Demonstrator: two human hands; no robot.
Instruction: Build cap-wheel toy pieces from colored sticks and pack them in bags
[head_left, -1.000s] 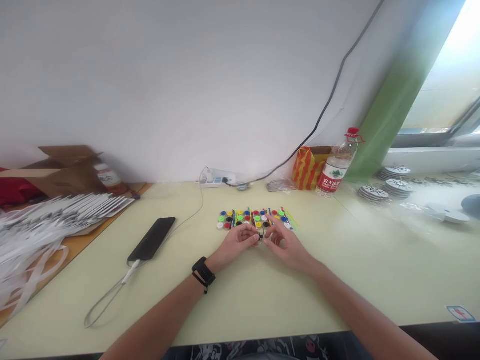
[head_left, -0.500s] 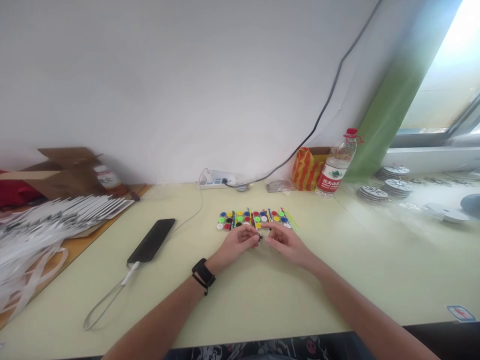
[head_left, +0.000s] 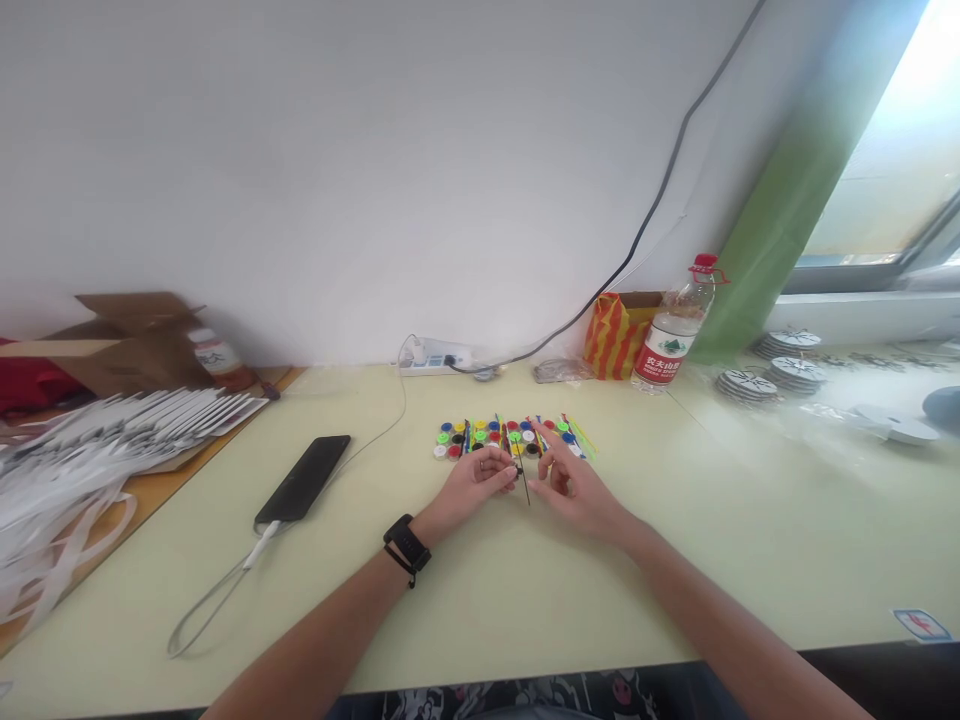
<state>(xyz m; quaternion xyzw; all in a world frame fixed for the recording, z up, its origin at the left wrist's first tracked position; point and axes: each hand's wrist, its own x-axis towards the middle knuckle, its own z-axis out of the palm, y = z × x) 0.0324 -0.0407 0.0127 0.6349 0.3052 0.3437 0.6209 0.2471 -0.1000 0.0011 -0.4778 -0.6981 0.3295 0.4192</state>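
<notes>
My left hand, with a ring and a black wristband, pinches a thin black stick near its upper end. The stick slants down toward me between both hands. My right hand is beside it with fingers spread and the index finger raised, holding nothing. Just beyond the hands lies a cluster of small coloured caps and thin coloured sticks on the pale yellow-green table.
A black phone with a white cable lies to the left. White strips and a cardboard box fill the far left. A power strip, striped bag, water bottle and stacked discs line the back and right.
My hands were pinched together on a small dark piece; now the right hand has opened and drawn slightly away, and a thin black stick shows, held in the left hand.
</notes>
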